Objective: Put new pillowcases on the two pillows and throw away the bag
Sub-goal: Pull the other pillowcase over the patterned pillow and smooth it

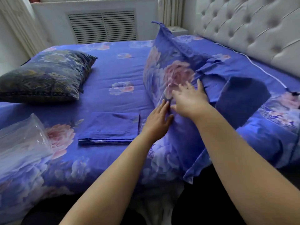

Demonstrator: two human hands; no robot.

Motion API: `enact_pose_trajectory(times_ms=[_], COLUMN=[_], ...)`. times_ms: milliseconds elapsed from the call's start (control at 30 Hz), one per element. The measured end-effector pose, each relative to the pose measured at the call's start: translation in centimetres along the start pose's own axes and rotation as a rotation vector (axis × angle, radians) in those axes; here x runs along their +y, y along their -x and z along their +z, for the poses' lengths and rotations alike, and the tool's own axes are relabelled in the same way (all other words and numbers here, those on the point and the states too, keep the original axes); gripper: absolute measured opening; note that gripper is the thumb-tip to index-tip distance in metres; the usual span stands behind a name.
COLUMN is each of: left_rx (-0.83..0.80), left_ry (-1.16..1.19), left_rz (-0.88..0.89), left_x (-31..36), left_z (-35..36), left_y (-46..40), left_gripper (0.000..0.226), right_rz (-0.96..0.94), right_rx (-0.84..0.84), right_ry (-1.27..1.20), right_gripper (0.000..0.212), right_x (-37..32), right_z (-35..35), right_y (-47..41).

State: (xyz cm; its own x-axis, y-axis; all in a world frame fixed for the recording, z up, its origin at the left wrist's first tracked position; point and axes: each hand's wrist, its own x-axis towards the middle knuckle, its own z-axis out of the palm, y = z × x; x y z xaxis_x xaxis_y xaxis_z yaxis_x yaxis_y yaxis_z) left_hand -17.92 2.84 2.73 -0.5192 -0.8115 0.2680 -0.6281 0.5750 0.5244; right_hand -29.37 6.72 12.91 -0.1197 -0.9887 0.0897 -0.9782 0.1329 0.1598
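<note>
Both bare hands — left hand (pixel 158 118), right hand (pixel 189 99) — are pressing flat, fingers released, on the soft, light blue floral-cased pillow (pixel 175 75); likely best gripped by its corners.

Blue floral bedspread (pixel 113 75) covering the bed; tufted pale headboard (pixel 243 30) at right; white radiator cover with a slatted vent grille (pixel 102 25) along the far wall; pale curtains (pixel 17 25) at left and beside the headboard
</note>
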Motion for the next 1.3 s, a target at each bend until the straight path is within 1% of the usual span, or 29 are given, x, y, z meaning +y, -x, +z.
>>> enact_pose_trajectory(times_ms=[67,100,133,200,300,400,500,633,700,767,833,900,1033,1100,1133,1167,1233,1267,1300], left_rx=[-0.092,-0.116,-0.131,-0.145,-0.175,-0.211,-0.203,-0.075,-0.039,-0.016,0.006,0.036,0.140,0.228,0.282,0.335,0.409,0.413,0.371], left_ry=[-0.132,-0.180,-0.224,-0.264,-0.303,-0.386,-0.363,-0.313,-0.279,-0.249,-0.249,-0.285,-0.324,-0.280,-0.221,-0.127,0.154,0.284,0.360], left_rz=[-0.164,-0.225,-0.273,-0.313,-0.389,-0.442,-0.502,-0.494,-0.492,-0.477,-0.448,-0.434,-0.404,-0.411,-0.437,-0.467,-0.510,-0.521,-0.525], left_x=[-4.0,-5.6,-6.7,-8.1,-9.1,-10.7,-12.5,-15.3,-16.4,-17.2,-17.2,-17.5,-17.1,-16.2,-15.7,-15.2,-14.3,-13.9,-13.5], left_z=[1.5,1.8,1.7,1.7,0.9,0.2,-0.6,-2.4,-3.2,-3.6,-3.7,-3.8,-4.1,-4.6,-5.1,-5.5,-6.6,-7.1,-7.7], left_y=[1.3,2.2,2.9,3.5,3.9,4.8,6.0,7.6,8.2,8.4,8.2,8.0,7.4,6.8,6.6,6.2,5.6,5.3,5.3], left_gripper=[0.058,0.058,0.058,0.057,0.055,0.062,0.067,0.055,0.051,0.045,0.033,0.024,0.019,0.016,0.015,0.014,0.012,0.013,0.015], right_rz=[0.073,0.081,0.077,0.064,0.026,-0.017,-0.071,-0.191,-0.306,-0.372,-0.371,-0.343,-0.281,-0.233,-0.199,-0.158,-0.106,-0.096,-0.092], right_rx=[-0.041,-0.064,-0.102,-0.180,-0.212,-0.212,-0.232,-0.227,-0.252,-0.294,-0.281,-0.239,-0.166,-0.107,-0.100,-0.114,-0.157,-0.156,-0.132], right_ry=[-0.024,-0.051,-0.073,-0.092,-0.144,-0.366,-0.573,-0.674,-0.686,-0.661,-0.596,-0.588,-0.594,-0.598,-0.600,-0.617,-0.729,-0.800,-0.881], right_gripper=[0.063,0.067,0.070,0.073,0.065,0.056,0.051,0.047,0.053,0.059,0.057,0.051,0.060,0.060,0.059,0.057,0.046,0.041,0.042], right_x=[1.2,1.2,0.9,0.1,-1.0,-2.9,-5.7,-9.8,-11.5,-12.8,-13.4,-13.9,-14.7,-14.9,-14.8,-14.7,-14.9,-15.1,-15.2], right_z=[3.8,5.5,7.0,9.7,12.7,14.6,15.4,15.8,16.0,16.2,16.5,16.6,16.4,15.8,15.4,15.0,14.7,14.6,14.3], right_y=[-1.1,-1.3,-1.3,-1.3,-1.5,-2.0,-2.5,-3.2,-3.6,-3.9,-4.1,-4.4,-4.4,-4.6,-4.8,-5.2,-6.3,-6.6,-6.8])
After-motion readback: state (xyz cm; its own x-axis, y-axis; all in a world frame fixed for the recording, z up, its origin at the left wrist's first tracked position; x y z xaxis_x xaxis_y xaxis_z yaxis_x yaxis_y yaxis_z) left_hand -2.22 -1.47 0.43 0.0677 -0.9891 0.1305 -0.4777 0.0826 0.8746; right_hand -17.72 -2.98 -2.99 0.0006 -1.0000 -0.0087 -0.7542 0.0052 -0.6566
